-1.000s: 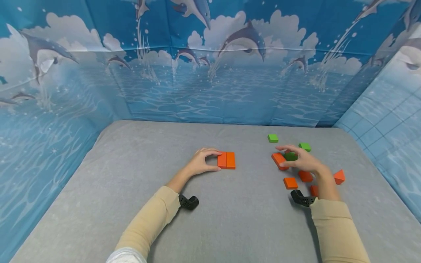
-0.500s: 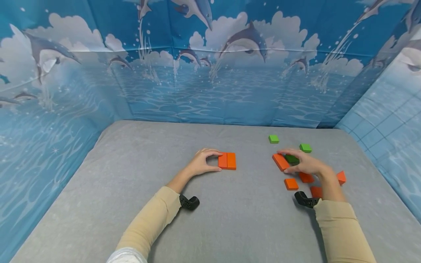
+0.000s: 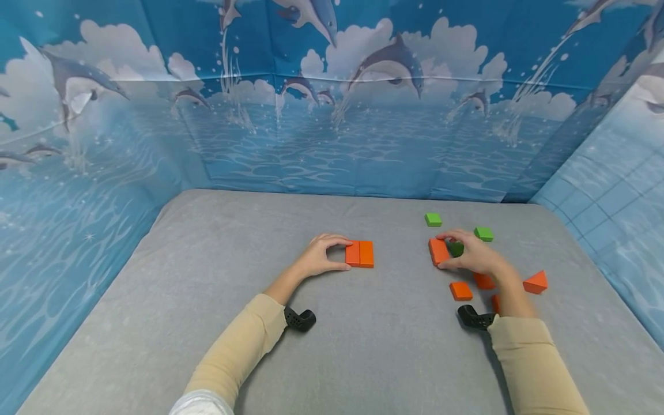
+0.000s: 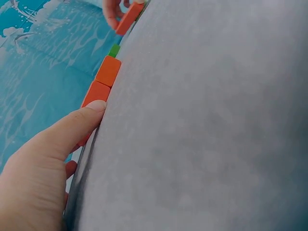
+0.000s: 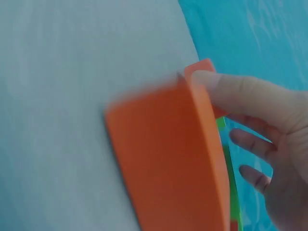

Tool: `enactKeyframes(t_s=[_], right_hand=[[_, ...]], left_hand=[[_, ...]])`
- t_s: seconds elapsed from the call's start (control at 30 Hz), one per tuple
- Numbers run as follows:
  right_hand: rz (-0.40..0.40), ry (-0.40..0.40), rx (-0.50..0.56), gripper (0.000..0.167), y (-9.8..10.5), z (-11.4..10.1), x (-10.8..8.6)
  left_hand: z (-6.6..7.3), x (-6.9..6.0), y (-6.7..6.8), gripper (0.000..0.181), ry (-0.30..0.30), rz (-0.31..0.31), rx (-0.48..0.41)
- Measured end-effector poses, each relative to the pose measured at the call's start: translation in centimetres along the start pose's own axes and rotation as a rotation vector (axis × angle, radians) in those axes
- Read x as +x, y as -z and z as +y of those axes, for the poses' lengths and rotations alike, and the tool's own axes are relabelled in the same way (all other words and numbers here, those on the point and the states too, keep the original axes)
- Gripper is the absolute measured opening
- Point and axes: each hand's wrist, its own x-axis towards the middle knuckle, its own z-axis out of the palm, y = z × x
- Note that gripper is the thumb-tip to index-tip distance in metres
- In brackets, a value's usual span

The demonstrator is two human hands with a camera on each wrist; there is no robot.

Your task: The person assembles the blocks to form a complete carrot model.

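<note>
Well, my left grip (image 3: 317, 255) and right grip (image 3: 474, 253) each pinch a block

On the left, my thumb and fingers hold the near and far ends of a red-orange block (image 3: 353, 253), which lies flat on the grey surface (image 3: 373, 346). Touching its right side is a brighter orange block (image 3: 366, 254), also flat, so the two make a neat pair near the middle of the surface.

Over on the right, I pinch a third orange block (image 3: 438, 252) with my thumb at its near end and a finger at its far end. I cannot tell whether it touches the surface. Just beside it, partly covered by my right grip, is a dark green block (image 3: 456, 248).

Two light green blocks lie farther off, a left one (image 3: 433, 219) and a right one (image 3: 484, 234). Nearer me is a small orange block (image 3: 461, 291); two more orange pieces show partly behind my wrist, a farther one (image 3: 483, 280) and a nearer one (image 3: 495, 302). To the right of that wrist is an orange wedge (image 3: 536, 282). Dolphin-print cloth (image 3: 311, 150) hangs along the far side.
</note>
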Motion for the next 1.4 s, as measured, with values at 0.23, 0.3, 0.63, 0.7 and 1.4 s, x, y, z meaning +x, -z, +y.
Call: enactKeyframes(t_s=[0.23, 0.3, 0.63, 0.7, 1.4], right_hand=[[0.082, 0.156, -0.048, 0.064, -2.1, -2.8, 1.7], [0.103, 0.201, -0.046, 0.063, -2.9, -3.6, 2.1], [0.042, 0.222, -0.008, 0.061, -5.8, -6.6, 4.1], [0.032, 0.222, -0.006, 0.061, -6.2, -6.9, 4.4], [0.025, 0.222, 0.04, 0.06, -7.2, -7.4, 5.0]], left_hand=[[0.0, 0.1, 0.0, 0.054, -0.005, 0.01, 0.002], [0.0, 0.1, -0.1, 0.054, -0.007, 0.012, 0.002], [0.0, 0.1, -0.1, 0.053, -0.002, 0.008, -0.004], [0.1, 0.1, -0.1, 0.054, 0.0, 0.009, -0.004], [0.2, 0.0, -0.2, 0.032, -0.043, 0.066, -0.04]])
